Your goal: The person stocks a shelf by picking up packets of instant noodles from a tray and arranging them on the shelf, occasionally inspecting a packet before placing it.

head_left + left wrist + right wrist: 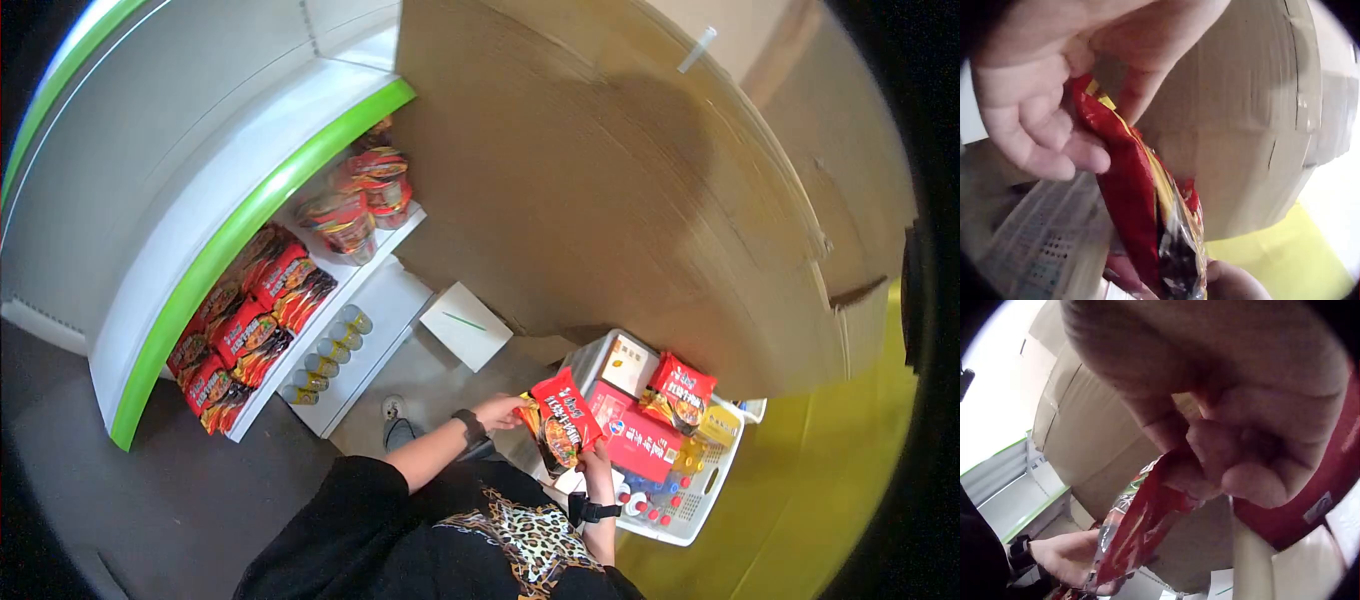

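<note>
A red and black instant noodle packet (560,425) is held between both hands above the left edge of the basket in the head view. My left hand (500,411) pinches one edge of it; in the left wrist view the left thumb and fingers (1085,153) close round its red end. My right hand (597,472) grips the opposite lower corner, and the right wrist view shows its fingers (1250,484) curled over the red wrapper (1135,531). A second noodle packet (680,393) lies on top of the goods in the white basket (708,500).
Inside the basket are a red box (635,440) and bottles with red caps. On the left, a green-edged shelf (260,215) bears several noodle packets (250,330) and noodle cups (345,225); yellow jars (330,350) stand lower. A cardboard wall (560,170) rises ahead, near a white box (465,325).
</note>
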Motion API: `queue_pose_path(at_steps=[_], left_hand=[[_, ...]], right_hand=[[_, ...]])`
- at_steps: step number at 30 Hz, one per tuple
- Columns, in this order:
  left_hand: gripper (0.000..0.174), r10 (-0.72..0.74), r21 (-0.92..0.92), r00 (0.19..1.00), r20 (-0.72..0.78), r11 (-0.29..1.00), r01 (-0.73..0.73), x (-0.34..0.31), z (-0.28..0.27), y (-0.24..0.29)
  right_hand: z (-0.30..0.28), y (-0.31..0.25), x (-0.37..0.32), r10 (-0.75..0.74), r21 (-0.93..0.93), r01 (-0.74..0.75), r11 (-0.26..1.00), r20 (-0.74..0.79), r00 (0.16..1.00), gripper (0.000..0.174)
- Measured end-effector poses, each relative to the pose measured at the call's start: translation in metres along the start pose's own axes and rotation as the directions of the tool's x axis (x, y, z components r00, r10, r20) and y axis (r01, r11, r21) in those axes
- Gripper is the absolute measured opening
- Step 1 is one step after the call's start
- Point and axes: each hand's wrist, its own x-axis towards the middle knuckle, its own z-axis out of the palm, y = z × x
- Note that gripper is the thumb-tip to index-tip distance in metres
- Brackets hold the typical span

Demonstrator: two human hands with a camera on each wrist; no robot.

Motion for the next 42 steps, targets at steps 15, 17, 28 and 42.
queue_pose_path(at_steps=[15, 17, 28, 42], left_hand=[[0.027, 0.279, -0.197, 0.96, -0.036, 0.939, -0.28, -0.169, -0.226, 0.033], [0.029, 0.306, -0.217, 0.952, -0.026, 0.928, -0.304, -0.187, -0.257, 0.033], [0.02, 0.398, -0.465, 0.818, -0.416, 0.68, -0.567, -0.255, -0.356, -0.002], [0.015, 0.355, -0.536, 0.853, -0.382, 0.666, -0.518, -0.265, -0.393, -0.017]], right_hand=[[0.259, -0.055, 0.039, 0.014, -0.153, 0.065, 0.986, 0.464, 0.886, 0.031], [0.289, -0.048, 0.054, 0.034, -0.125, 0.043, 0.991, 0.554, 0.832, 0.031], [0.451, -0.022, 0.054, 0.328, -0.101, -0.377, 0.921, 0.724, 0.606, 0.032], [0.505, -0.015, 0.062, 0.284, -0.058, -0.373, 0.926, 0.759, 0.586, 0.031]])
